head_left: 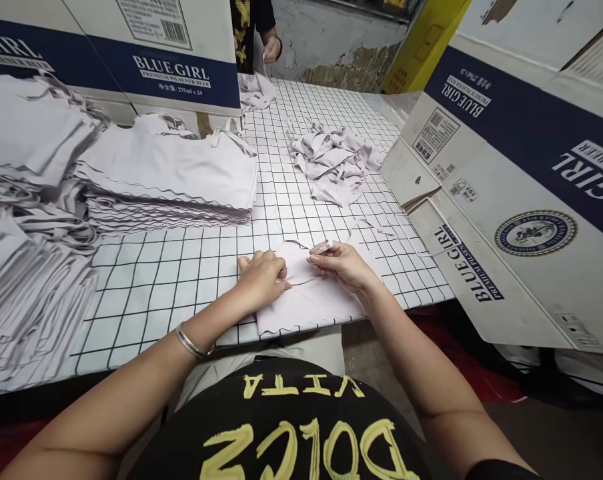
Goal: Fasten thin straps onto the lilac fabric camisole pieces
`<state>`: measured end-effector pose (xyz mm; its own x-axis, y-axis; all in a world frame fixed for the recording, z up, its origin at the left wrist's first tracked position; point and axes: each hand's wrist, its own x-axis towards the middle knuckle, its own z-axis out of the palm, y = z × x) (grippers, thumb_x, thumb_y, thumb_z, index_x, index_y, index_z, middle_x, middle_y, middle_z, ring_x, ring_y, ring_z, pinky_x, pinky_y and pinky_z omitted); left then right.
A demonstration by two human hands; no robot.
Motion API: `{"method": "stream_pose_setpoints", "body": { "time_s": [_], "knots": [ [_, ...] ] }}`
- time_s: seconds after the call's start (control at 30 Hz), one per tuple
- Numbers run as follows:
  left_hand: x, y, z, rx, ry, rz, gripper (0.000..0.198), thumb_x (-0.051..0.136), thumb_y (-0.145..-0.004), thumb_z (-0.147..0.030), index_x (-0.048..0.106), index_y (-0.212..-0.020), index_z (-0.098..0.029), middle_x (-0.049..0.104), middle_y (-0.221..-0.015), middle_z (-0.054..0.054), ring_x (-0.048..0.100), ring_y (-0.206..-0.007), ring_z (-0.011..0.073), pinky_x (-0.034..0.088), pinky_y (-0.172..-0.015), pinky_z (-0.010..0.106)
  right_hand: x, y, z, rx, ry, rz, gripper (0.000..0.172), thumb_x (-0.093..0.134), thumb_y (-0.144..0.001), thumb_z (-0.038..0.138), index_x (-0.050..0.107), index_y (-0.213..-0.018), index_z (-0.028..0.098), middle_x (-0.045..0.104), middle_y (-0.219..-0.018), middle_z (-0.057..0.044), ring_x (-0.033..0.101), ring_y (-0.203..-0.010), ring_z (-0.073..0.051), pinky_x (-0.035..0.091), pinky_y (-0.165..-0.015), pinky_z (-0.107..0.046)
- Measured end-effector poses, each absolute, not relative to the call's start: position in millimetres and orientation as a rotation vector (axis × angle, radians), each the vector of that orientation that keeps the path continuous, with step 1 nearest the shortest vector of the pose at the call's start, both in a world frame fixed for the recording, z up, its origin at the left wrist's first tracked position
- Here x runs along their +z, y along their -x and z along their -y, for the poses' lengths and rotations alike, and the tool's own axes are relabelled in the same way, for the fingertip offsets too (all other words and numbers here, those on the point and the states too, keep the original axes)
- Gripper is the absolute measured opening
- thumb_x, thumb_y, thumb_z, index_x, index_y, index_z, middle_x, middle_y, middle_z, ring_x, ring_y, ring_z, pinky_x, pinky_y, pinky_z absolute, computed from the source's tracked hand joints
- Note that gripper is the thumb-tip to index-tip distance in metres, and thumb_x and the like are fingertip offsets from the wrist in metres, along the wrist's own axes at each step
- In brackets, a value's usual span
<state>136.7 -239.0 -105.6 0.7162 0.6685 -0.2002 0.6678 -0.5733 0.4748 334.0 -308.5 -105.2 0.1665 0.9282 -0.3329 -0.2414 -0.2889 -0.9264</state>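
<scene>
A pale pinkish-white strappy garment (311, 308) lies flat at the table's near edge, with thin straps (365, 224) trailing off its upper right. My left hand (264, 277) rests on its left side, fingers curled and thumb and forefinger closed on the cloth. Over the upper middle, my right hand (342, 265) pinches a narrow strip of the same pale cloth between thumb and fingertips. The strip's exact shape is partly hidden by the fingers.
Neat stacks of similar garments (171, 167) fill the left side. A loose heap (331, 160) lies further back on the checked tablecloth (171, 267). Cardboard boxes stand at back left (181, 73) and right (481, 160). Across the table is another person's hand (271, 48).
</scene>
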Motion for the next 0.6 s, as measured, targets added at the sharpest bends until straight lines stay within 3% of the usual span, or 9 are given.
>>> {"method": "stream_pose_setpoints", "body": {
  "time_s": [0.1,0.23,0.4,0.6],
  "knots": [
    [-108,-138,237,0.032,-2.35,-0.983,0.007,0.059,-0.081,-0.028,0.057,-0.082,-0.021,0.065,-0.095,0.004,0.051,-0.1,0.0256,0.027,-0.083,0.042,-106,-332,304,1.398,1.348,0.676,0.035,0.087,-0.055,0.029,0.067,-0.08,0.015,0.064,-0.065,0.0,0.055,-0.056,-0.01,0.041,-0.052,-0.023],
    [-111,-135,237,0.084,-2.239,-1.023,0.019,0.063,-0.079,-0.03,0.062,-0.096,-0.023,0.07,-0.094,0.004,0.053,-0.101,0.0268,0.025,-0.088,0.045,-107,-330,301,1.38,1.356,0.652,0.034,0.086,-0.055,0.029,0.067,-0.078,0.014,0.06,-0.063,0.002,0.05,-0.053,-0.007,0.038,-0.05,-0.022],
    [-111,-132,238,0.195,-2.119,-1.062,0.017,0.062,-0.08,-0.039,0.071,-0.079,-0.024,0.071,-0.098,0.004,0.051,-0.107,0.0296,0.023,-0.093,0.048,-109,-319,298,1.32,1.369,0.74,0.034,0.085,-0.056,0.03,0.062,-0.079,0.017,0.059,-0.062,0.003,0.048,-0.051,-0.007,0.037,-0.05,-0.022],
    [-113,-130,239,0.26,-2.063,-1.058,0.019,0.064,-0.078,-0.04,0.07,-0.072,-0.023,0.071,-0.088,0.002,0.052,-0.102,0.0276,0.023,-0.094,0.047,-115,-298,295,1.257,1.297,0.907,0.036,0.084,-0.057,0.029,0.057,-0.078,0.018,0.062,-0.075,0.001,0.057,-0.069,-0.012,0.046,-0.066,-0.026]
  ]
}}
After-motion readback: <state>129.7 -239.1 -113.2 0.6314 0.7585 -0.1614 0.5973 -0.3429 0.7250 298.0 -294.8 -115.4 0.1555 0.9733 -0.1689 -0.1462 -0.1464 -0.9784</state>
